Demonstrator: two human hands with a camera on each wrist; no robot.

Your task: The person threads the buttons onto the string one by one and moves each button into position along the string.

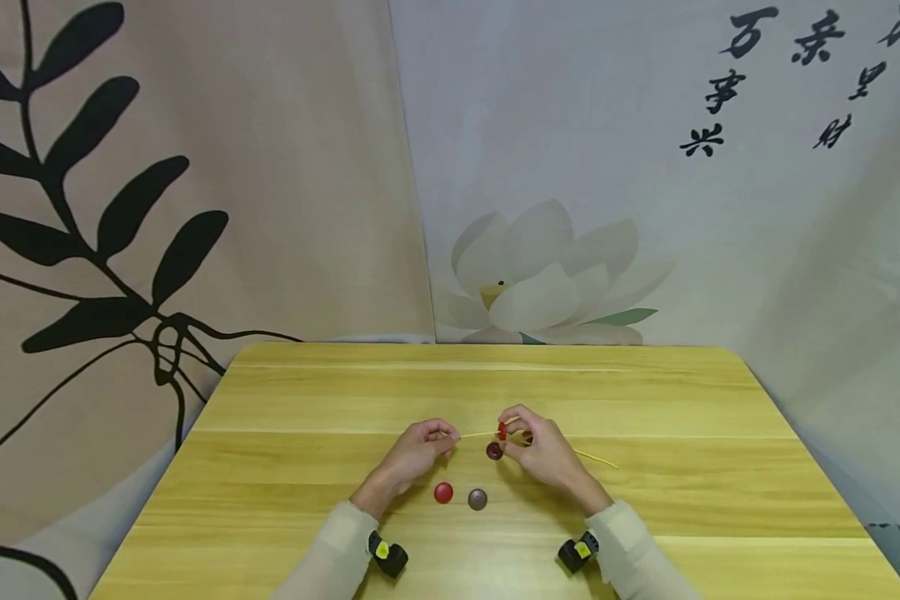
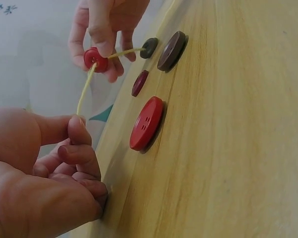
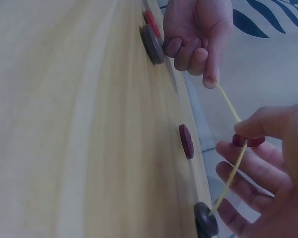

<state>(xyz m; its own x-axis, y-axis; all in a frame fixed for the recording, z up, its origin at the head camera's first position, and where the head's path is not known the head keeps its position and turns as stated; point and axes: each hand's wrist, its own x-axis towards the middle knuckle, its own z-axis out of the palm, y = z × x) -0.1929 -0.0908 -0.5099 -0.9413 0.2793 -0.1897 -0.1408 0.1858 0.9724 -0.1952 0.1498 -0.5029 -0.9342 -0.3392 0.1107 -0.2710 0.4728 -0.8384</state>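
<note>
Between thumb and fingertips, my left hand (image 1: 418,452) pinches one end of a yellow string (image 2: 86,91). The string runs taut to a small red button (image 2: 95,59) and passes through its hole. My right hand (image 1: 546,454) grips that red button between thumb and finger, above the table. Farther along the string hangs a dark grey-green button (image 2: 149,48), below the right palm in the right wrist view. A maroon button (image 3: 186,141) stands out on the tabletop near the right fingers.
On the wooden table (image 1: 330,392), a larger red button (image 1: 443,492) and a grey-brown button (image 1: 477,499) lie nearer my body, between the forearms. The loose string tail (image 1: 598,459) trails right past my right wrist. Printed cloth hangs behind the table.
</note>
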